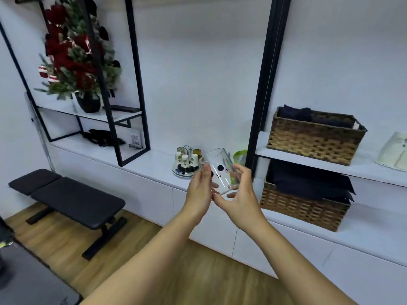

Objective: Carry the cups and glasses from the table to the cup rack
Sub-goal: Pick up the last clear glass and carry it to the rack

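Note:
I hold a clear drinking glass (pixel 221 170) with black dots printed on it, tilted in the air at mid-frame. My left hand (pixel 201 190) touches its left side with straight fingers. My right hand (pixel 239 194) curls round its lower end from the right. Behind the glass, on the white counter (pixel 154 161), stands the cup rack (pixel 186 161), a round metal stand on a shiny tray. Several white cups with green prints hang upside down on it, and a glass sits at its back.
A black padded bench (pixel 66 200) stands on the wood floor at left. Black metal shelf frames (pixel 136 84) rise from the counter, one holding a red flower arrangement (pixel 74 56). Two wicker baskets (pixel 312 137) of dark cloth sit on white shelves at right. A green item (pixel 240 156) lies right of the rack.

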